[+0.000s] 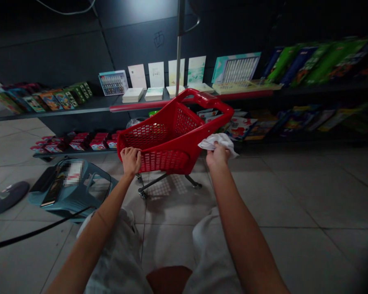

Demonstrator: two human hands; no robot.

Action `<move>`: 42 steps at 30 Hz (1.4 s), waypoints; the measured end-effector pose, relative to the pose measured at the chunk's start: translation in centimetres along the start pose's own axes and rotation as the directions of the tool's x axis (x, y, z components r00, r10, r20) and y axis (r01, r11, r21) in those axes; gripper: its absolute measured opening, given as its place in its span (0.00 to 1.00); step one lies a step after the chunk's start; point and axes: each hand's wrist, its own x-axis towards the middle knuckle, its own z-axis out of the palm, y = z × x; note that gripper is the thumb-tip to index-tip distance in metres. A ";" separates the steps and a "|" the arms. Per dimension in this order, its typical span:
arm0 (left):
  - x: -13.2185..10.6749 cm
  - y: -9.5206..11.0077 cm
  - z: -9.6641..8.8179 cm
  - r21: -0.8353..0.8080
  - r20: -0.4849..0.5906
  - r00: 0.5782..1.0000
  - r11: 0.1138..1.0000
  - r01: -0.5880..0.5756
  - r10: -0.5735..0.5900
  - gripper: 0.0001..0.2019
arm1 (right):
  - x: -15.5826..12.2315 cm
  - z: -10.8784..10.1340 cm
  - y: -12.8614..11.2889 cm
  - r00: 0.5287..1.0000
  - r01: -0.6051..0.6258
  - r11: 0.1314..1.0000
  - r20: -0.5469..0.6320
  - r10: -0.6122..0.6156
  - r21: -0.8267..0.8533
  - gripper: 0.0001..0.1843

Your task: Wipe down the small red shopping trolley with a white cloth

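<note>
A small red shopping cart [168, 161] with perforated plastic sides stands on the floor in front of me, its handle raised toward the right. My left hand [131, 160] grips the rim at the cart's left end, fingers curled over the edge. In my right hand [218, 156] is a crumpled white cloth [222, 142], pinched between thumb and fingers. The cloth is beside the right end of the cart, below the handle; whether it touches the plastic I cannot tell.
Behind the cart runs a dark shelf [95, 109] with boxed goods, books and packets. A blue-grey plastic stool [93, 179] with a phone [52, 192] on it stands at the left, a black cable [39, 230] beside it. A metal pole [178, 61] rises behind the cart.
</note>
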 end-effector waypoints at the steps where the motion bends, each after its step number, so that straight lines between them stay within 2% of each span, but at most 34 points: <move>1: -0.1 0.0 0.1 0.010 -0.003 1.000 1.000 0.023 -0.023 0.13 | 0.1 -0.2 -0.3 1.000 0.004 1.000 0.006 -0.004 0.002 0.19; 5: -0.4 0.5 0.0 0.011 -0.011 0.999 0.999 0.036 -0.036 0.14 | 0.8 -1.1 -0.2 0.998 -0.002 1.000 0.070 0.004 -0.029 0.20; 11: -0.2 3.1 -0.6 -0.046 0.108 0.992 0.997 -0.054 0.059 0.21 | 0.7 -1.8 1.7 0.964 -0.066 0.988 0.247 0.099 -0.138 0.21; 17: 0.4 5.0 0.3 -0.073 0.125 0.991 0.997 -0.033 0.042 0.22 | -0.6 -1.2 2.0 0.976 -0.066 0.987 0.198 0.095 -0.149 0.22; 21: 0.6 5.5 1.1 -0.108 0.121 0.990 0.992 -0.059 0.072 0.23 | 0.0 -1.2 1.8 0.985 -0.053 0.987 0.156 0.076 -0.150 0.21; 23: 0.8 5.6 1.4 -0.125 0.134 0.988 0.991 -0.056 0.073 0.23 | 0.8 -1.4 1.7 0.993 -0.008 0.988 0.111 0.025 -0.152 0.21; 26: 1.0 5.6 1.8 -0.129 0.167 0.985 0.992 -0.018 0.039 0.22 | 2.0 -1.9 1.6 0.983 0.181 0.971 0.051 -0.175 -0.155 0.20; 28: 1.1 5.7 1.9 -0.129 0.178 0.984 0.992 -0.007 0.030 0.20 | 2.7 -2.3 1.7 0.948 0.317 0.933 0.073 -0.308 -0.173 0.18; 30: 1.2 5.9 1.9 -0.133 0.181 0.983 0.991 -0.003 0.027 0.18 | 3.0 -2.6 1.9 0.922 0.383 0.902 0.137 -0.362 -0.198 0.16; 35: 1.2 6.2 1.9 -0.146 0.190 0.982 0.989 0.005 0.023 0.17 | 2.8 -3.2 3.0 0.924 0.355 0.895 0.246 -0.292 -0.270 0.18; 42: 1.1 5.6 1.8 -0.160 0.194 0.980 0.987 -0.001 0.032 0.17 | 2.7 -3.3 4.0 0.942 0.285 0.882 0.282 -0.184 -0.376 0.18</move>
